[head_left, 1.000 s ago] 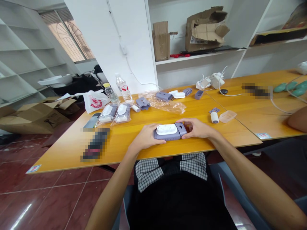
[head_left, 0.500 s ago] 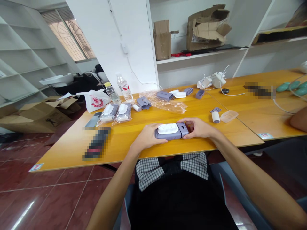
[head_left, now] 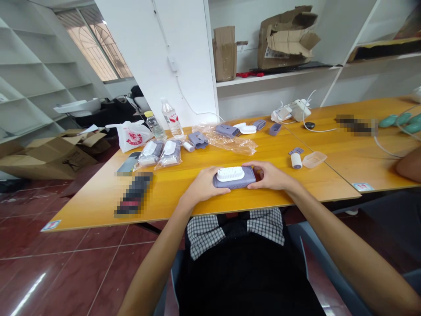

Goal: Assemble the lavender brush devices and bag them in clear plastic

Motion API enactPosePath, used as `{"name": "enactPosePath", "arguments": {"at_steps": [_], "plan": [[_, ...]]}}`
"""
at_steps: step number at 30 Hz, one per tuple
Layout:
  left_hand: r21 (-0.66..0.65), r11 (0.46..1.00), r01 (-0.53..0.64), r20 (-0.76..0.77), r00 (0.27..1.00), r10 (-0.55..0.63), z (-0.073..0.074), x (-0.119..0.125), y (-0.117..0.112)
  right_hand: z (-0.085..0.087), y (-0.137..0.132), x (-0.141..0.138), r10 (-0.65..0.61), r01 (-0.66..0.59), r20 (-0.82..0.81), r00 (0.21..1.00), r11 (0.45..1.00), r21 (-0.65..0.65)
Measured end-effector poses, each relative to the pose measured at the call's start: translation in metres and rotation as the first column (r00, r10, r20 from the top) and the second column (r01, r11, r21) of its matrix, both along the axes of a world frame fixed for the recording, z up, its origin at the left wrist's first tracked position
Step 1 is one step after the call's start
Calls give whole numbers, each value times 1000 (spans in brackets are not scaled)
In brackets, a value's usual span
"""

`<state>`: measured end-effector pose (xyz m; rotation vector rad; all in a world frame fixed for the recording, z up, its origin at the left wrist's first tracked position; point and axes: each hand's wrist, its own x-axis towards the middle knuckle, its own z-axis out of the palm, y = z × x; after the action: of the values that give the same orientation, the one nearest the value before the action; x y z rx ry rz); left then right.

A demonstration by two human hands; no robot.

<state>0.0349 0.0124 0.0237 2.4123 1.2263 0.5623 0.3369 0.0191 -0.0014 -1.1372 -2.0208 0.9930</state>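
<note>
Just in front of me on the table, both hands grip a purple-grey brush case (head_left: 236, 184). A white scrubbing brush (head_left: 230, 173) lies on top of it, bristles facing up. My left hand (head_left: 204, 185) wraps round the left end, thumb along the near side. At the right end my right hand (head_left: 267, 175) pinches the end cap between thumb and fingers. The cap sits against the body with only a thin seam showing. Part of each end is hidden behind the fingers.
Two bagged brush cases (head_left: 169, 153) lie back left, near bottles (head_left: 173, 119) and a plastic bag (head_left: 133, 136). Loose purple parts (head_left: 226, 130) rest on clear wrap behind. A white roller (head_left: 296, 161) and a clear tray (head_left: 314, 159) are at right. Another person's arm (head_left: 409, 167) shows far right.
The end cap under my right hand has moved left against the case body. The gap and dark slot that showed at that end are no longer visible.
</note>
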Motion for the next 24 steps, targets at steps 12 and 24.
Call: {"name": "enactPosePath", "arguments": {"at_steps": [12,24], "plan": [[33,997,-70,-60,996,72,2,-17,5,0,3,5,-109,88,162,981,987,132],[-6,988,-154,-89,984,152,-12,-14,3,-8,5,3,-106,58,178,978,965,255]]}}
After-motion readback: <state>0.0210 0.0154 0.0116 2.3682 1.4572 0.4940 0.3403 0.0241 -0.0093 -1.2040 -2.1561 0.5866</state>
